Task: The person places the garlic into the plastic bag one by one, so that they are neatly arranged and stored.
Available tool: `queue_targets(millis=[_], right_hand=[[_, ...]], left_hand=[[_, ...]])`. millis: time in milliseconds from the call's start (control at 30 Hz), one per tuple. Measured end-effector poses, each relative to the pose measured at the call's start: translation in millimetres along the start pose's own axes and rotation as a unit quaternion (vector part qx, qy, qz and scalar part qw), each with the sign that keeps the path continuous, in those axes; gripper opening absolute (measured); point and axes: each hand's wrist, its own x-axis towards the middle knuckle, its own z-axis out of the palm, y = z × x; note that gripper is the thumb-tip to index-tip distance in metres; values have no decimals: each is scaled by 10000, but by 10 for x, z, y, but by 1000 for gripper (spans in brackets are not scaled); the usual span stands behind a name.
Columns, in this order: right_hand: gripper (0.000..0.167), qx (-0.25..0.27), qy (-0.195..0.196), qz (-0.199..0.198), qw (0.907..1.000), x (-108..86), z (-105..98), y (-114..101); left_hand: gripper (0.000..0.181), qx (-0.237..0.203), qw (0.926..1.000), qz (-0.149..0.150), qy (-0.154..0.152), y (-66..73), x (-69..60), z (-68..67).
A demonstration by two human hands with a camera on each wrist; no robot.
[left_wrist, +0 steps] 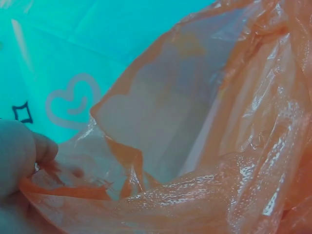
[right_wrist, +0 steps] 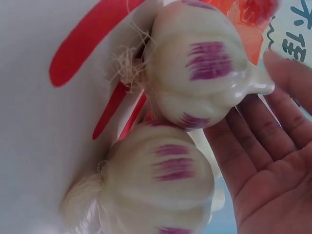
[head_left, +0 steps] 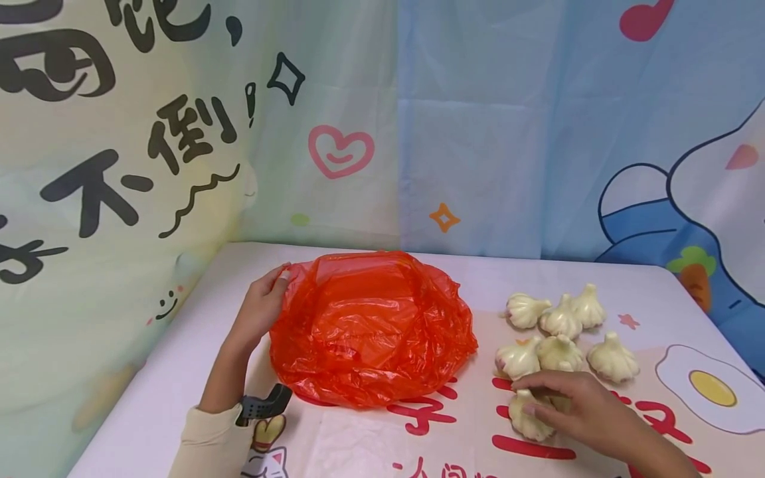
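Observation:
My left hand [head_left: 263, 305] pinches the left rim of a red plastic bag [head_left: 370, 325], which lies crumpled at the middle of the table. In the left wrist view the bag's mouth gapes beside the thumb, its thin film [left_wrist: 263, 161] wrinkled and see-through. My right hand [head_left: 588, 411] reaches over a garlic bulb [head_left: 528, 417] at the front right. Seen from the right wrist, the fingers [right_wrist: 253, 131] stretch out behind this purple-streaked bulb [right_wrist: 195, 63], and the thumb stands near its neck. A second bulb [right_wrist: 156, 180] sits beside it, mostly covered by my hand in the head view.
Several more garlic bulbs [head_left: 560, 317] stand in loose rows behind my right hand, to the right of the bag. The printed tablecloth [head_left: 346, 441] carries red lettering and a fried egg picture [head_left: 705, 388]. A patterned curtain [head_left: 478, 133] hangs behind the table.

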Motion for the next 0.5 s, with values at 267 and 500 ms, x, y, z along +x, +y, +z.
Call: queue_targets(millis=[267,500], right_hand=[[26,227,147,-164,9995,27,25,-39],[24,270,198,-622,9975,141,79,-134]], left_hand=[[51,-170,9998,142,-25,-22,-8,5],[53,39,9999,98,106,-14,3,39]])
